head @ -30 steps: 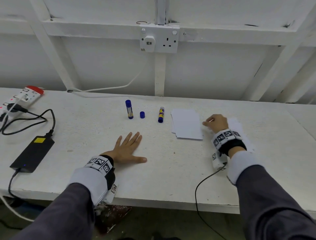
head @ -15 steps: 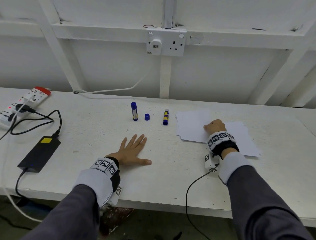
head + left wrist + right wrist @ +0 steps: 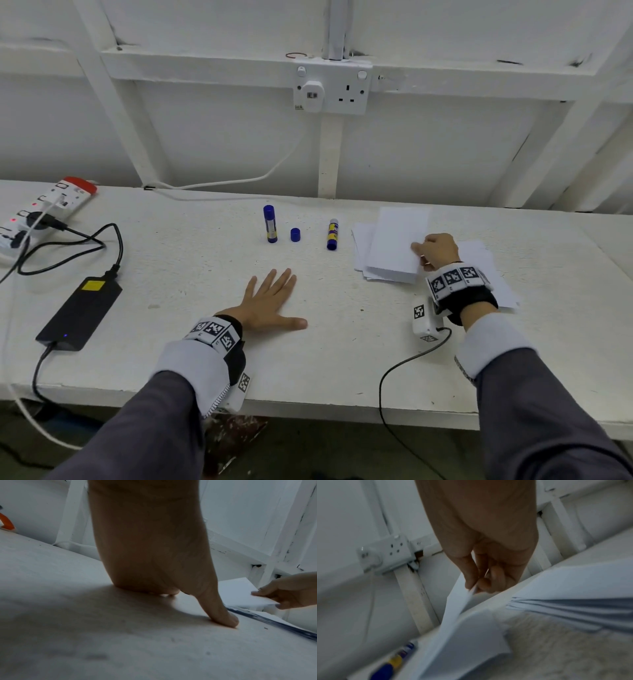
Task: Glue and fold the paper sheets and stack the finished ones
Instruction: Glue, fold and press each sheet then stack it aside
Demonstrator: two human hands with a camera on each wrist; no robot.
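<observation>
My right hand [image 3: 433,251] pinches the right edge of a white paper sheet [image 3: 397,240] and holds it lifted over a small stack of folded sheets [image 3: 361,246]. The right wrist view shows thumb and finger pinching that sheet [image 3: 453,609]. A pile of flat sheets [image 3: 493,270] lies under and right of that hand. My left hand [image 3: 270,301] rests flat on the table [image 3: 171,274], fingers spread, holding nothing. A capped glue stick [image 3: 269,223], a loose blue cap [image 3: 295,235] and an uncapped glue stick [image 3: 332,234] stand beyond it.
A black power adapter [image 3: 80,313] with cables lies at the left, and a power strip [image 3: 41,212] sits at the far left. A wall socket [image 3: 330,87] is mounted above the table. A thin cable [image 3: 404,366] runs from my right wrist over the front edge.
My right hand went from the flat pile to the left with one sheet pinched, and now holds it raised over the folded stack. My left hand stayed flat in place.
</observation>
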